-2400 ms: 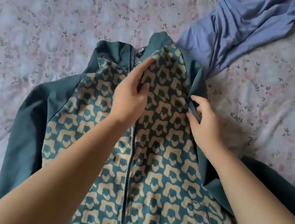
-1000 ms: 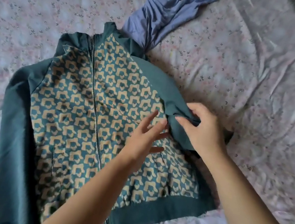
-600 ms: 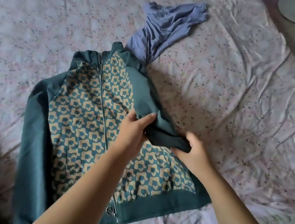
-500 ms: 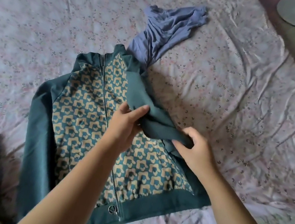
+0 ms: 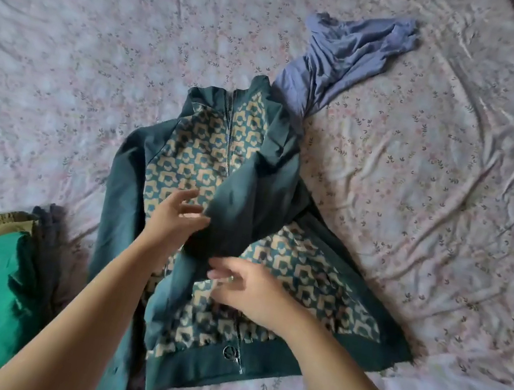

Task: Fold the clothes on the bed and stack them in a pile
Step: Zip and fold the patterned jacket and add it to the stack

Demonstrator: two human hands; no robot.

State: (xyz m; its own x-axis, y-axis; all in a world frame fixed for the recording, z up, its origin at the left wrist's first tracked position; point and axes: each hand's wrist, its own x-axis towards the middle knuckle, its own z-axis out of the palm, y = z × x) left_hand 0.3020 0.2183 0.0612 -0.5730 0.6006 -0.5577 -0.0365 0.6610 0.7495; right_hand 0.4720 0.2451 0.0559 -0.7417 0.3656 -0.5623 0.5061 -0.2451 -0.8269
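Lying front-up on the floral bed sheet [image 5: 421, 189], the teal patterned zip jacket [image 5: 304, 272] looks soft and limp, best taken at sleeve [image 5: 247, 200] and hem edges; left hand [image 5: 176, 218] and right hand [image 5: 248, 293] seem loose-fingered on its folded-over sleeve, gripping nothing.

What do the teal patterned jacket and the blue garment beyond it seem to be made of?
Jacket: probably a smooth woven synthetic; the plain teal sleeve shows a faint sheen and broad folds, the zipper looks metal. Blue garment: likely thin, matte jersey knit; it collapses into many fine soft creases.
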